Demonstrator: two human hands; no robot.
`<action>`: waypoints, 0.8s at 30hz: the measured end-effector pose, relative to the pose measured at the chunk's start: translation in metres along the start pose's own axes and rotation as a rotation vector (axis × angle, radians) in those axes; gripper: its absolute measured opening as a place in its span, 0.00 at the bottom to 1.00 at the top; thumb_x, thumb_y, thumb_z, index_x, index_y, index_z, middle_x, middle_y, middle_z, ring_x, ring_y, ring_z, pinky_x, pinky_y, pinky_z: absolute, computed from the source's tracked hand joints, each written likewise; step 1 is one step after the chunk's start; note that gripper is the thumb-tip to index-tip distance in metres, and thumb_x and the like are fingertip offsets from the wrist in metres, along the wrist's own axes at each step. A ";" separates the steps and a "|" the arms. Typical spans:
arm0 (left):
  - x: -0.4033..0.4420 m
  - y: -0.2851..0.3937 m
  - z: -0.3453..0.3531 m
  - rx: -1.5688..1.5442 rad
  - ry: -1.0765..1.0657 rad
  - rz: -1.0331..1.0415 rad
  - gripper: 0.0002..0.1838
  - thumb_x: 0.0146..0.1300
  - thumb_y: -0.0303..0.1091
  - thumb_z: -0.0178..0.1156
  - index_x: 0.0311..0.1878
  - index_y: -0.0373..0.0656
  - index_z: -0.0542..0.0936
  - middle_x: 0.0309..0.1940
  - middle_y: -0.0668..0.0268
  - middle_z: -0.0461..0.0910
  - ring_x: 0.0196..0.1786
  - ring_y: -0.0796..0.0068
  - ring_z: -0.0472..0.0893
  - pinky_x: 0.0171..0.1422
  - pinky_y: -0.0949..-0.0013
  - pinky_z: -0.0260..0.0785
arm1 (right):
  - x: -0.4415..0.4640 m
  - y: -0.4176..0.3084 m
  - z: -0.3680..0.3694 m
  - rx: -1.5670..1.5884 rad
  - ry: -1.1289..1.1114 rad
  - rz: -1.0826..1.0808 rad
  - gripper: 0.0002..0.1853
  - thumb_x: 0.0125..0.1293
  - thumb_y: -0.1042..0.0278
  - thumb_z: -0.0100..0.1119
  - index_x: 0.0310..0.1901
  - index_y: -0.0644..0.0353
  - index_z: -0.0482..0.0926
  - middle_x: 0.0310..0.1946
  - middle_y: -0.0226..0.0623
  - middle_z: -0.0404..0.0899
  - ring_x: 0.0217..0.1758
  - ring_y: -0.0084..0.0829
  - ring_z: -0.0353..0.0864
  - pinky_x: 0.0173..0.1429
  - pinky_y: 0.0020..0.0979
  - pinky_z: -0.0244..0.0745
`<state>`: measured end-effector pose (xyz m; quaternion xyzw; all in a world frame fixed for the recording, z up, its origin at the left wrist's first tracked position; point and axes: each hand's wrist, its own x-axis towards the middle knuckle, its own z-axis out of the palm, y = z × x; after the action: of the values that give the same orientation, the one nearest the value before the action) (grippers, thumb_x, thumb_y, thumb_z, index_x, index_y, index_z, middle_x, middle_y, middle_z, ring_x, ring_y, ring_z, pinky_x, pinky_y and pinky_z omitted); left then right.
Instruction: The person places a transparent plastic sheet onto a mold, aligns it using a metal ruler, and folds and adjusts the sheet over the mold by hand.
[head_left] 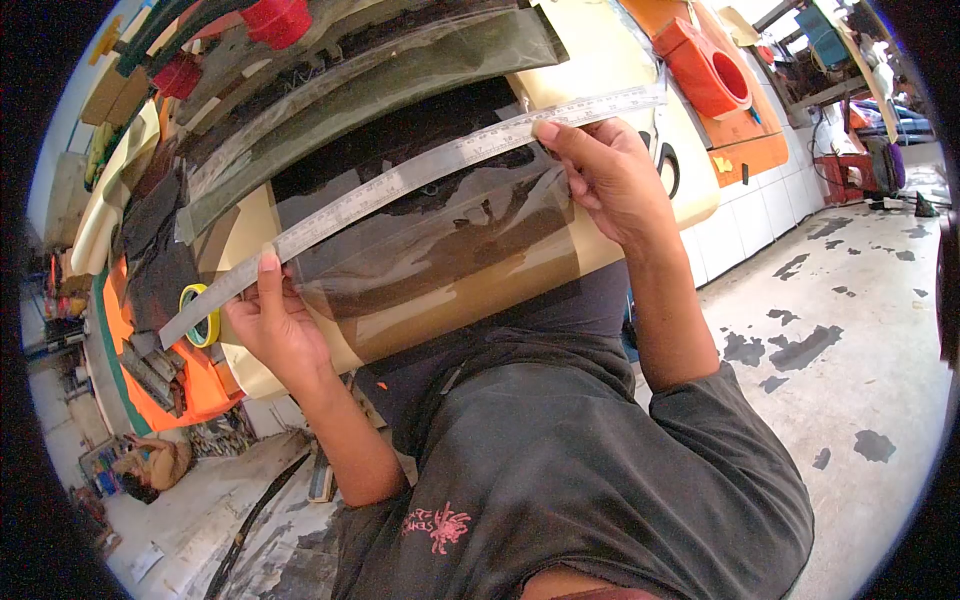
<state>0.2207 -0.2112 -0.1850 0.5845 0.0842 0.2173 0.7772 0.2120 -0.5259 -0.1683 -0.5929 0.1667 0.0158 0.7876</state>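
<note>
A long metal ruler [400, 180] spans the view at a slant above a dark transparent film sheet [430, 250], which lies over a cream padded surface [700, 190]. My left hand [280, 325] pinches the ruler near its lower left end, thumb on top. My right hand [615, 180] grips it toward the upper right end, thumb on top and fingers curled beneath. A roll of yellow tape [200, 318] sits beside my left hand, partly under the ruler. Black scissor handles [668, 170] show just right of my right hand.
Another greenish film strip [380, 110] lies farther back. A red-orange holder [700, 70] stands on an orange board [755, 150] at the upper right. Red clamps [275, 20] are at the upper left. A person [155, 465] is low at the far left, near the floor.
</note>
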 end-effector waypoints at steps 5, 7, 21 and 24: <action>0.000 0.000 -0.002 0.015 0.001 -0.024 0.12 0.62 0.23 0.66 0.44 0.40 0.72 0.37 0.66 0.79 0.37 0.78 0.78 0.42 0.75 0.73 | 0.000 -0.001 0.000 0.007 -0.007 -0.040 0.15 0.60 0.61 0.69 0.26 0.64 0.77 0.17 0.25 0.70 0.14 0.14 0.64 0.16 0.19 0.52; 0.000 -0.001 -0.002 0.016 0.006 -0.016 0.12 0.62 0.23 0.66 0.44 0.40 0.72 0.37 0.65 0.79 0.37 0.78 0.78 0.42 0.74 0.73 | 0.000 -0.001 0.000 0.028 -0.004 -0.034 0.14 0.60 0.63 0.69 0.27 0.64 0.78 0.17 0.25 0.71 0.15 0.14 0.64 0.16 0.19 0.52; 0.001 -0.002 -0.002 0.037 0.009 -0.003 0.12 0.63 0.25 0.66 0.44 0.39 0.73 0.37 0.66 0.79 0.36 0.79 0.77 0.41 0.75 0.70 | 0.000 0.002 -0.002 0.039 -0.023 0.020 0.12 0.64 0.64 0.66 0.32 0.63 0.77 0.18 0.22 0.70 0.13 0.12 0.63 0.14 0.16 0.51; 0.001 -0.001 -0.002 0.044 -0.004 0.001 0.12 0.62 0.25 0.66 0.44 0.39 0.72 0.36 0.66 0.79 0.36 0.79 0.77 0.41 0.75 0.70 | 0.000 0.004 -0.005 0.043 -0.021 0.028 0.12 0.65 0.62 0.66 0.32 0.62 0.76 0.18 0.23 0.70 0.14 0.12 0.63 0.14 0.16 0.51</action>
<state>0.2206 -0.2091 -0.1869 0.6019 0.0874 0.2146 0.7642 0.2101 -0.5296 -0.1733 -0.5734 0.1669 0.0297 0.8015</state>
